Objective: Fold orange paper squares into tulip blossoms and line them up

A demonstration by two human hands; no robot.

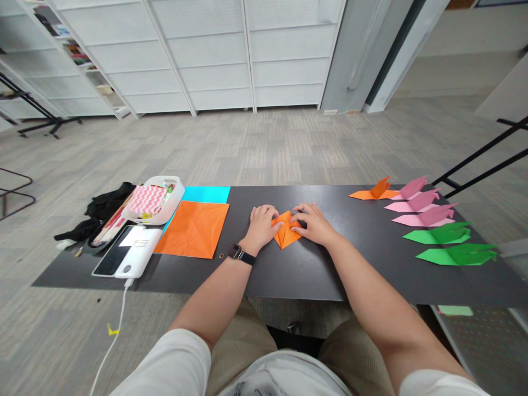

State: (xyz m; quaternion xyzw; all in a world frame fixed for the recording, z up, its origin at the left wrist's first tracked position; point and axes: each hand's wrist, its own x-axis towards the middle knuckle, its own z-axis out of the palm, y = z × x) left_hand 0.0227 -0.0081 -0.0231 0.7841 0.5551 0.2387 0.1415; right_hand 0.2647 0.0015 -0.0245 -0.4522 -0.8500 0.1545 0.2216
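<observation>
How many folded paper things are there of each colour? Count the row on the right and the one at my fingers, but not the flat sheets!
Orange row figure: 1
Pink row figures: 3
Green row figures: 2
Orange folded paper in front of you: 1
Total: 7

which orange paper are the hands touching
The small folded orange piece in the middle, with fingers of the left hand and right hand on it; the flat orange sheet to the left and the orange bird to the right are untouched.
</observation>
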